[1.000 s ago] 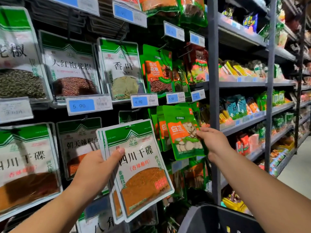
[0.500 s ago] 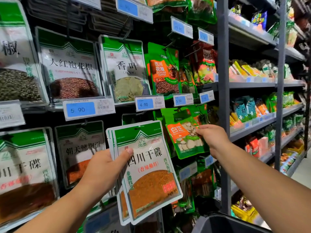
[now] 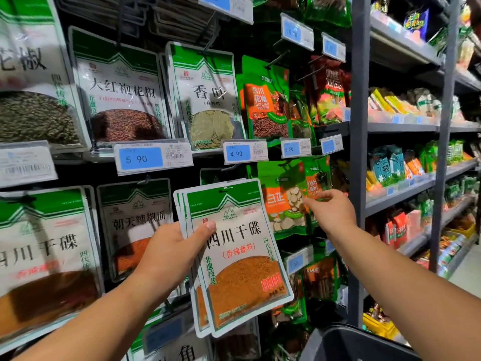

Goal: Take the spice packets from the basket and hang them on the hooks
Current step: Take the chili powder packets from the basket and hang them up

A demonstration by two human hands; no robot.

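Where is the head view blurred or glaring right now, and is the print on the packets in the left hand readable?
Head view, centre: the held packets in the left hand are sharp, print readable; head view, far left: the brown-powder packet is motion-smeared; head view, upper row: soft glare washes the red-peppercorn packet; head view, bottom: the basket rim is dark.

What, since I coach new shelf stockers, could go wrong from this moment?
1. The left hand grips several white-and-green packets by one edge, with only the thumb across the front. The fanned stack could slip, or one packet could drop.
2. The right hand has its fingers at the edge of the hanging green packet. If that packet is not fully seated, letting go could drop it.
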